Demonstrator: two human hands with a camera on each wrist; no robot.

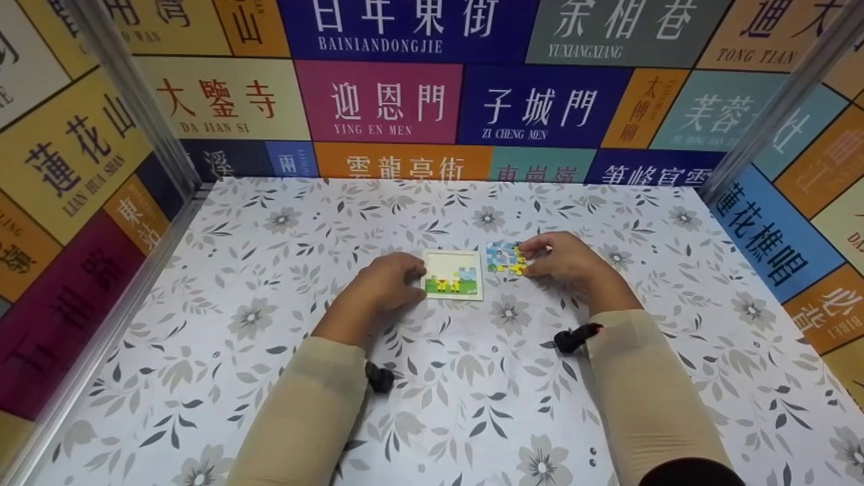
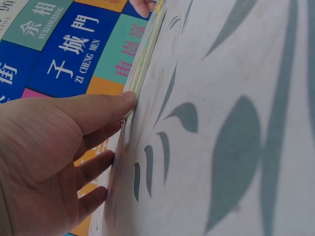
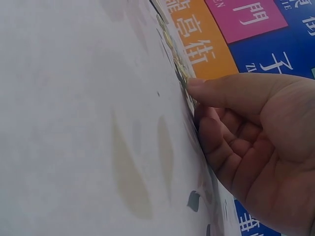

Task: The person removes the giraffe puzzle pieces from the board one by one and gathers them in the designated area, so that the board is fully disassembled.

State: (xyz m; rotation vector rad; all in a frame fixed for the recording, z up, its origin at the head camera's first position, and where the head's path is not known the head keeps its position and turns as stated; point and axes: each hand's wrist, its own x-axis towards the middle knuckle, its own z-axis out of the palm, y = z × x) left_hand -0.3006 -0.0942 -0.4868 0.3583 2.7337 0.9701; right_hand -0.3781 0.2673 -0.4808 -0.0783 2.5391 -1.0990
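A small square jigsaw tray (image 1: 452, 297) with a pale rim lies on the table, its lower part filled with green and yellow picture pieces and its upper part bare. My left hand (image 1: 391, 280) holds the tray by its left edge; in the left wrist view the thumb (image 2: 129, 99) rests against that edge. Just right of the tray lies a cluster of jigsaw pieces (image 1: 501, 256) in blue, white and yellow. At its right side my right hand (image 1: 563, 260) pinches a jigsaw piece between thumb and fingers. In the right wrist view the thumb (image 3: 197, 86) meets the pieces' edge, seen nearly side-on.
A white cover with grey flowers and leaves spreads over the table (image 1: 432, 418). Panels with place names (image 1: 385, 101) stand behind and at both sides. A black device sits at each wrist, such as the one by the left cuff (image 1: 380, 378).
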